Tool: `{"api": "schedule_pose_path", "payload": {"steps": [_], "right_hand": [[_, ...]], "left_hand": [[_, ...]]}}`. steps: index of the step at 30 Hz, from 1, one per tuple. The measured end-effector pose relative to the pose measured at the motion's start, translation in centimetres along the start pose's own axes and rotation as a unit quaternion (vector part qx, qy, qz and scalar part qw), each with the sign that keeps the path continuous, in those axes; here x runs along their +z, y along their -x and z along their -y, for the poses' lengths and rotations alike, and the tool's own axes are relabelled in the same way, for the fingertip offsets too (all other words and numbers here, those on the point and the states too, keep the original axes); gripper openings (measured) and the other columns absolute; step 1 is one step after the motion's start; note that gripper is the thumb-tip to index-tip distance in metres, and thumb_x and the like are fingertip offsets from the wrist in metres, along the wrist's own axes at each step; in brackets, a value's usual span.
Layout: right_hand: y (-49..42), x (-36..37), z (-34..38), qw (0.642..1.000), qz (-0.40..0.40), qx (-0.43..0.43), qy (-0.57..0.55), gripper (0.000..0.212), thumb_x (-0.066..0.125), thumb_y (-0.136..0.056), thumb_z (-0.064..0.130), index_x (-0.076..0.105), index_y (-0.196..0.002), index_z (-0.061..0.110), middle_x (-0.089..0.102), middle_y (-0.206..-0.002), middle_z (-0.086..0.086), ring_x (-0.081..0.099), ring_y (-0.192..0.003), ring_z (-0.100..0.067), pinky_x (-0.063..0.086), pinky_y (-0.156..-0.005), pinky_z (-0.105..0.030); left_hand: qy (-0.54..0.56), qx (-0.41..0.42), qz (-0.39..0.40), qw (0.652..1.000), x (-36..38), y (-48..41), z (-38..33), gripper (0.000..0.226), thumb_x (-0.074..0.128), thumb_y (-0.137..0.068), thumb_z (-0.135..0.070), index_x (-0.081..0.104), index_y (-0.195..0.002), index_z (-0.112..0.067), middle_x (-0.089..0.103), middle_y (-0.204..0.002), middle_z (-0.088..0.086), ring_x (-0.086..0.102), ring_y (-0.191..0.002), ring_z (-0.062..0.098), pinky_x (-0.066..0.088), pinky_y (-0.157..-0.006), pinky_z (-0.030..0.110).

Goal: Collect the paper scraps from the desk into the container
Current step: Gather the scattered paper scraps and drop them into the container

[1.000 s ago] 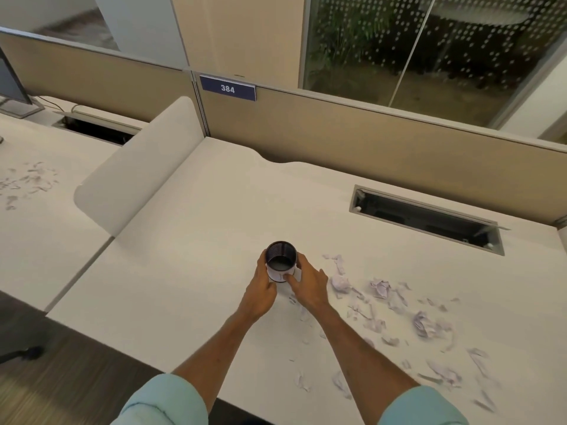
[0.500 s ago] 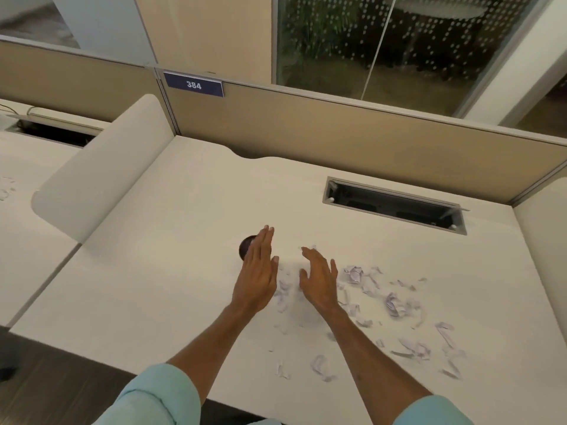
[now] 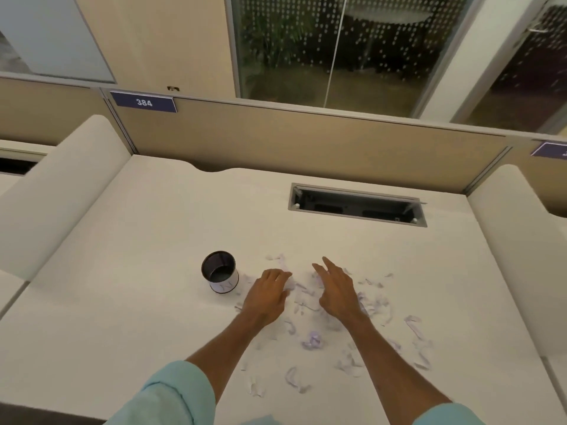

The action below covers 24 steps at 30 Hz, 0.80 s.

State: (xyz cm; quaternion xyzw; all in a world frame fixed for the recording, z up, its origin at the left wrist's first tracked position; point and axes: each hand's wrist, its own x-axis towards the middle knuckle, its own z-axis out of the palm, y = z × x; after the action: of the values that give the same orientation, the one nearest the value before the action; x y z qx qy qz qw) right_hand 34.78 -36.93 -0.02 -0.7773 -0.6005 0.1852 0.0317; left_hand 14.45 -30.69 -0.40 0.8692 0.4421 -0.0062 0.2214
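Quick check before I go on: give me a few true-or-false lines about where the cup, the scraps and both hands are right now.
1. The cup stands upright on the desk, to the left of the left hand and the right hand. True.
2. One hand has a grip on the cup. False: neither hand touches it.
3. Most scraps lie to the right of the cup. True.
4. The right hand is a closed fist. False: it is spread open over the scraps.
5. Scraps cover the hatch in the desk. False: the hatch is farther back, apart from them.
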Motion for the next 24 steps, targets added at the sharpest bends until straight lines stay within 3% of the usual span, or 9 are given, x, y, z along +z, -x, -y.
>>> {"api": "schedule_pose_path", "payload": {"steps": [3,6,10,19,24], "right_hand": [[-0.6,-0.1,-0.6,0.999,0.018,-0.008,0.027,0.075,0.068,-0.093,0.007,0.039,-0.159,0.029,0.014,-0.176,0.001,0.029,-0.158,-0.021,0.035,-0.125,-0.036],[-1.3,-0.4,-0.6,0.999,0.015,-0.015,0.041,0.064,0.068,-0.092,0.005,0.051,-0.149,0.029,0.028,-0.168,0.001,0.04,-0.149,-0.02,0.05,-0.111,-0.034],[-2.2,-0.6,-0.5,0.999,0.011,-0.008,0.033,0.05,0.064,-0.094,0.003,0.059,-0.14,0.023,0.045,-0.152,0.001,0.05,-0.136,-0.02,0.057,-0.095,-0.034],[-2.5,-0.2,1.8,0.996,-0.045,0.058,-0.045,0.027,0.05,-0.1,0.02,0.067,-0.12,0.012,0.068,-0.121,-0.005,0.059,-0.118,-0.024,0.056,-0.088,-0.038],[-2.1,1.2,4.1,0.988,-0.076,0.065,-0.117,0.026,0.047,-0.109,0.028,0.063,-0.122,0.011,0.067,-0.123,-0.007,0.063,-0.117,-0.026,0.051,-0.094,-0.034]], "left_hand": [[-0.027,0.007,0.014,1.0,0.0,-1.0,-0.1,0.054,0.051,-0.112,-0.023,0.036,-0.164,-0.023,0.041,-0.166,0.001,0.033,-0.157,0.024,0.041,-0.122,0.038],[-0.058,0.01,0.032,0.998,0.1,-1.9,-0.1,0.055,0.054,-0.11,-0.019,0.038,-0.163,-0.023,0.043,-0.164,0.003,0.037,-0.154,0.026,0.044,-0.12,0.04],[-0.055,-0.001,0.044,0.998,0.3,-2.1,0.1,0.05,0.057,-0.109,-0.016,0.045,-0.157,-0.022,0.05,-0.157,0.002,0.046,-0.146,0.026,0.053,-0.108,0.041],[0.002,-0.005,-0.003,1.0,-0.6,-1.0,0.8,0.043,0.046,-0.114,-0.031,0.043,-0.156,-0.022,0.056,-0.154,-0.001,0.05,-0.142,0.023,0.056,-0.102,0.044],[0.018,-0.003,-0.045,0.999,-2.1,0.1,1.4,0.039,0.044,-0.114,-0.041,0.049,-0.147,-0.023,0.062,-0.146,-0.003,0.055,-0.136,0.021,0.058,-0.097,0.042]]}}
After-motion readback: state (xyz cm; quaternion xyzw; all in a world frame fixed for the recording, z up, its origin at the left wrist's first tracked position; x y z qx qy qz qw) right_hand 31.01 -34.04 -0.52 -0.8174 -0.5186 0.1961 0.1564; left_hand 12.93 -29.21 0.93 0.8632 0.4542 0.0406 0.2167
